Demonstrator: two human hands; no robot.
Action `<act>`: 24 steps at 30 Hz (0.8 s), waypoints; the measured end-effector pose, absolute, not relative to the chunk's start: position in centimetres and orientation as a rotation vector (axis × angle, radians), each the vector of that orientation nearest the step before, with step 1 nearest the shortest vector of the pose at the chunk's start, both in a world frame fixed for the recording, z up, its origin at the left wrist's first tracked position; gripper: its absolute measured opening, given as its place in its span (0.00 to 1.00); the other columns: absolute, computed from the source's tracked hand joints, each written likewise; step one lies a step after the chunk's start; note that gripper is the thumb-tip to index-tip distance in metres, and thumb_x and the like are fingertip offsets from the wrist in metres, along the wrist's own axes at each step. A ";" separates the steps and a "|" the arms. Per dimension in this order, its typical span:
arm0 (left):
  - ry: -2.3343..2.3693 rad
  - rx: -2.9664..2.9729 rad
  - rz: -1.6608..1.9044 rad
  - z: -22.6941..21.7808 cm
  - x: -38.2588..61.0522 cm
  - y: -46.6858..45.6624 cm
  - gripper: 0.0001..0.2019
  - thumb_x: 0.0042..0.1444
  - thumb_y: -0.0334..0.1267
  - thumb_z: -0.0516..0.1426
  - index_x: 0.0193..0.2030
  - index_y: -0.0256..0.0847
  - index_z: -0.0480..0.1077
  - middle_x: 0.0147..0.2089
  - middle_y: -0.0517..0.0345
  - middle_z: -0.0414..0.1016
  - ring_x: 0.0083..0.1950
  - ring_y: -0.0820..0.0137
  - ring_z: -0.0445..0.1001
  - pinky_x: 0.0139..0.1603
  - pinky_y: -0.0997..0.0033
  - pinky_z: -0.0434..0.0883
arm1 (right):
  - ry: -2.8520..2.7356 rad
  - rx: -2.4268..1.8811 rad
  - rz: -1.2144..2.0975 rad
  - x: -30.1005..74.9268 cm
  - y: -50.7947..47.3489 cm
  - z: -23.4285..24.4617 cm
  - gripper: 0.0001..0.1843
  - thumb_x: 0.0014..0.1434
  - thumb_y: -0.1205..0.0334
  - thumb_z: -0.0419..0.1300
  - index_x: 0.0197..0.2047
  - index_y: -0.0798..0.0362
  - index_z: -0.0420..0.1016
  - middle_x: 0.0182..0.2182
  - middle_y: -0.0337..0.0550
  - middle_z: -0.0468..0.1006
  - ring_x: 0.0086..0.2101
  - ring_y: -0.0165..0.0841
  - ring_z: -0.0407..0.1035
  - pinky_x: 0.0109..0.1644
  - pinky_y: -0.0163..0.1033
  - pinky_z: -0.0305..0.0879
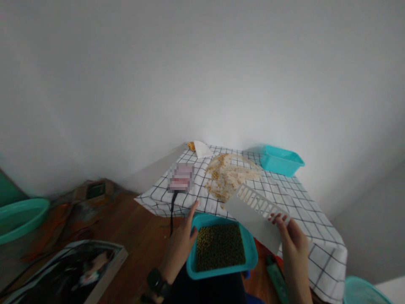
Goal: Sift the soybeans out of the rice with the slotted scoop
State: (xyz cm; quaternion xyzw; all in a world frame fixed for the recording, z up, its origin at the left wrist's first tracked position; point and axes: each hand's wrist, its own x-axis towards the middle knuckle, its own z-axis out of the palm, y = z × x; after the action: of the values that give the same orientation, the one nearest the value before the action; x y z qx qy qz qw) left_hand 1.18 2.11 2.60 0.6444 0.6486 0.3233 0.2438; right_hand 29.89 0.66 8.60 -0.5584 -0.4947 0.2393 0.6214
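A white flat plastic board with slots [256,213] is pinched at its right end by the fingers of the right hand [292,238]. The board is held tilted over the far right corner of a shallow blue plastic tray [251,253] filled with small green beans [220,247]. Its long side runs from the right hand up and away to the left. The left hand [180,247] is laid against the tray's left rim with fingers straight; whether the rim is gripped cannot be told. Behind, yellow grains [226,175] are spread on a black-and-white checked cloth [303,202].
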 end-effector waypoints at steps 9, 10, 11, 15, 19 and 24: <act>1.743 1.743 0.895 2.8 1.2 2.0 0.35 0.62 0.29 0.48 0.74 0.48 0.39 0.65 0.47 0.69 0.56 0.63 0.76 0.56 0.63 0.69 | -1.218 -1.338 0.531 29.2 1.0 9.2 0.19 0.59 0.45 0.59 0.37 0.53 0.78 0.40 0.47 0.82 0.42 0.42 0.73 0.44 0.40 0.63; 1.746 1.742 0.895 2.8 1.2 1.9 0.35 0.62 0.29 0.48 0.74 0.48 0.39 0.64 0.47 0.69 0.56 0.63 0.76 0.56 0.63 0.68 | -1.227 -1.339 0.525 29.1 1.0 9.2 0.19 0.59 0.45 0.59 0.37 0.52 0.78 0.40 0.47 0.82 0.42 0.42 0.73 0.44 0.40 0.63; 1.747 1.740 0.892 2.9 1.2 1.9 0.35 0.62 0.29 0.48 0.74 0.48 0.40 0.64 0.48 0.70 0.57 0.63 0.75 0.57 0.63 0.68 | -1.234 -1.339 0.521 29.0 1.0 9.2 0.19 0.59 0.45 0.59 0.37 0.52 0.78 0.40 0.47 0.82 0.42 0.42 0.73 0.43 0.39 0.63; 1.725 1.732 0.900 2.9 1.2 1.9 0.35 0.62 0.29 0.48 0.74 0.48 0.39 0.67 0.50 0.66 0.62 0.65 0.71 0.60 0.65 0.66 | -1.239 -1.317 0.538 28.9 0.6 9.5 0.19 0.58 0.44 0.59 0.33 0.52 0.78 0.35 0.45 0.82 0.38 0.41 0.73 0.40 0.38 0.63; 1.729 1.729 0.901 2.8 1.1 2.0 0.36 0.62 0.28 0.48 0.74 0.49 0.38 0.69 0.51 0.63 0.64 0.64 0.69 0.62 0.62 0.64 | -1.168 -1.291 0.531 29.4 0.0 10.5 0.18 0.58 0.45 0.60 0.34 0.52 0.78 0.35 0.44 0.81 0.38 0.40 0.73 0.41 0.38 0.64; 1.701 1.735 0.933 2.7 1.0 1.9 0.35 0.62 0.29 0.47 0.74 0.48 0.38 0.70 0.48 0.62 0.66 0.62 0.67 0.63 0.60 0.64 | -1.128 -1.275 0.472 30.4 -0.2 11.0 0.18 0.57 0.45 0.61 0.35 0.53 0.78 0.38 0.47 0.82 0.41 0.42 0.73 0.44 0.39 0.65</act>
State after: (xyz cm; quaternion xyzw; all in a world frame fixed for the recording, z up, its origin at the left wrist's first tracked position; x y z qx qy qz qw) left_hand 1.04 1.94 2.66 0.6424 0.6301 0.3457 0.2661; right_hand 30.41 -0.22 11.03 -0.5578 -0.4934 0.2066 0.6346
